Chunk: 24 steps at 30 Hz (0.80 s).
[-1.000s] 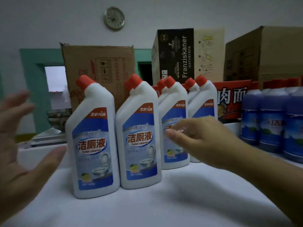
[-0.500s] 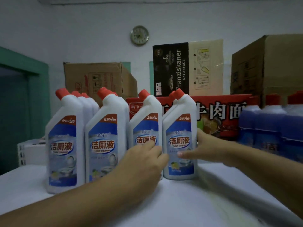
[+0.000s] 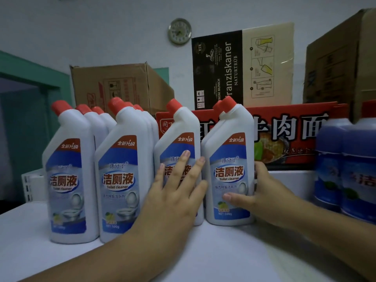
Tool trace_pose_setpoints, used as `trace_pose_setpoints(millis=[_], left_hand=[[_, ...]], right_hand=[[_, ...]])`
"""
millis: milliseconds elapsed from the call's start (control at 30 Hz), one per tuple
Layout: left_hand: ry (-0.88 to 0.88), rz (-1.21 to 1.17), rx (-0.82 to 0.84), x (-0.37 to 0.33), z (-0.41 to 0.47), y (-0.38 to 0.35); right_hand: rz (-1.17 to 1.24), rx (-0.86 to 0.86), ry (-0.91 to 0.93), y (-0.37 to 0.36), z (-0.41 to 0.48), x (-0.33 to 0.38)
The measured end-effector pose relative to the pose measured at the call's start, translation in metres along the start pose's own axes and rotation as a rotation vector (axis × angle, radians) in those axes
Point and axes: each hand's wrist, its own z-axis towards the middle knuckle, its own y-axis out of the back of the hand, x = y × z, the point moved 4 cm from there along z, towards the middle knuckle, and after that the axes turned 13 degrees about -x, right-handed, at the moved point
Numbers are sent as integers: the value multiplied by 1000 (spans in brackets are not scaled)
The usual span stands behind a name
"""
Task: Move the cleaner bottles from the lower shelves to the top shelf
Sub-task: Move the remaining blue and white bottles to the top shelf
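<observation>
Bottles of toilet cleaner stand upright in rows on the white top shelf (image 3: pixel 223 259), with both hands set against the front row. Left hand (image 3: pixel 173 198) lies flat on the face of the third bottle (image 3: pixel 179 143), fingers (image 3: pixel 184 159) spread and released, pressing rather than gripping. Right hand (image 3: pixel 264 192) cups the fourth bottle (image 3: pixel 230 163): thumb across the lower label, the other fingers curled round its right flank, a loose grasp. Leftward, two more front bottles (image 3: pixel 67 180) (image 3: pixel 120 180) stand just beside each other, with further red caps showing behind them. Labels read 500 g, so each bottle is judged moderately heavy and, if full, bottom-weighted. Walls look like stiff moulded plastic, smooth and probably a little slippery. Angled necks shift the cap off centre, so a push high up could tip a bottle; the broad waist at label height is the likely best hold, palm and thumb opposed. Blue bottles (image 3: pixel 343 176) stand to the right, near the right forearm. Behind the rows sit a red carton (image 3: pixel 295 135), brown boxes (image 3: pixel 122 86) and a beer carton (image 3: pixel 242 68). A clock (image 3: pixel 179 31) hangs on the far wall.
</observation>
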Motion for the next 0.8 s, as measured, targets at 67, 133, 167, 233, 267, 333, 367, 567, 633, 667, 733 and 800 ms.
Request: trace_pose_setpoints(millis=[67,133,167,233,267,333,367,567,633,667,733,800], left_hand=[[2,11,43,2,1,2],[0,-10,43,4,-1,1],[20,-48,63,5,-1,1],[48,-75,120,2,2,4],[40,-72,137,1,3,5],[8,-76,142,-1,1,1],[4,-53,216,-2,2,2],[7,-56,274,-3,1,5],[-5,-56,272,-4,1,7],[-1,-61,272,-5,2,8],[16,-73,277,-8,2,8],[-2,-69,256,-7,-2,6]], right_hand=[[-72,26,-13,6,-3,2],[-132,55,8,5,-7,2],[-148,56,21,3,-9,2],[-167,40,44,-2,-12,0],[-176,34,53,-3,-11,-1],[-188,27,60,-5,-10,-3],[-194,28,57,-5,-10,-3],[-234,48,14,-6,-13,-2],[-261,43,12,-6,-14,-2],[-280,43,12,-6,-15,-2],[-316,45,14,-6,-17,2],[-397,56,21,-4,-17,10]])
